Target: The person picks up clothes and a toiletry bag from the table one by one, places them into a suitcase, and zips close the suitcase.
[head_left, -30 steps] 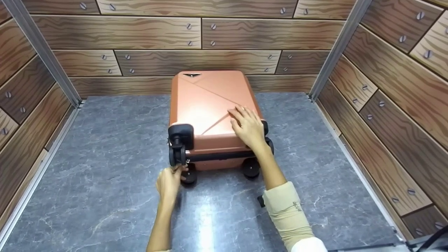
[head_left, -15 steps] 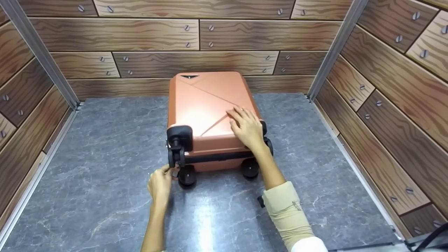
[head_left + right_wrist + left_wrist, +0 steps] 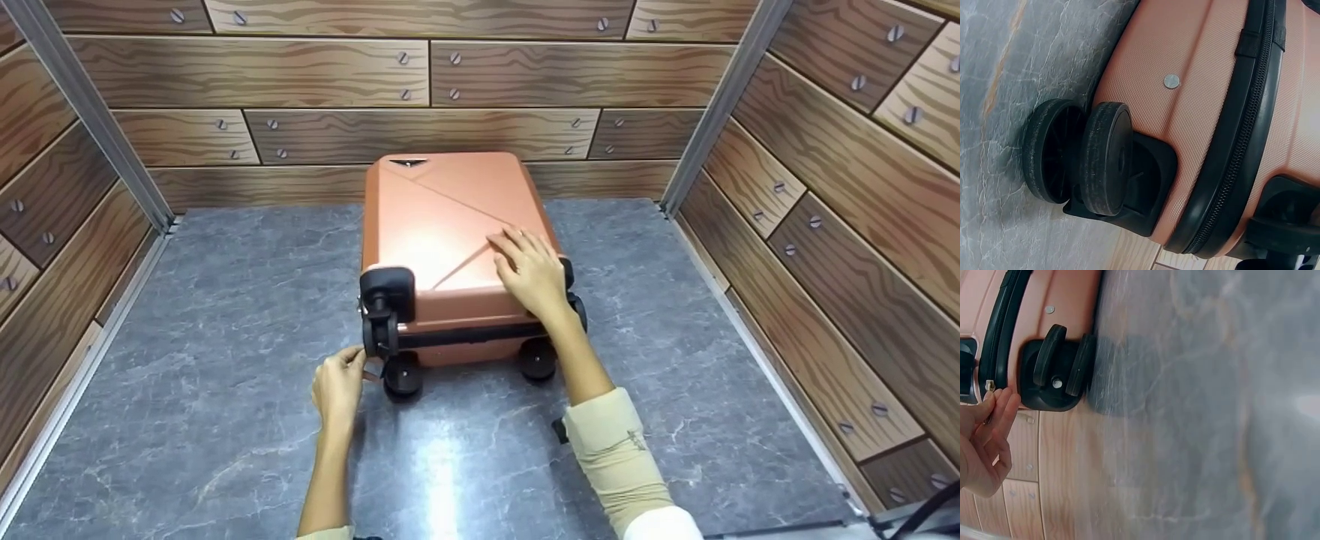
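Observation:
An orange hard-shell suitcase [image 3: 450, 210] lies flat on the floor, its black wheels towards me. At its near left corner, my left hand [image 3: 337, 386] pinches the zipper pull [image 3: 990, 385], as the left wrist view shows. The black zipper band [image 3: 1002, 332] runs between the two shells, past the wheels. My right hand [image 3: 534, 277] rests on the top shell near the right front corner, fingers spread and fairly straight. In the right wrist view, the zipper teeth [image 3: 1247, 121] look closed along the wheel end. The suitcase's far end and underside are hidden.
Grey marbled floor [image 3: 225, 337] surrounds the suitcase. Wood-patterned panels stand at the back [image 3: 337, 135], left [image 3: 67, 225] and right [image 3: 825, 247], with metal posts in the corners. A black wheel pair [image 3: 1109, 160] juts out at the lower shell.
My left hand has moved left with the zipper pull, from between the left wheels to the suitcase's corner. The right hand and the suitcase stay in place.

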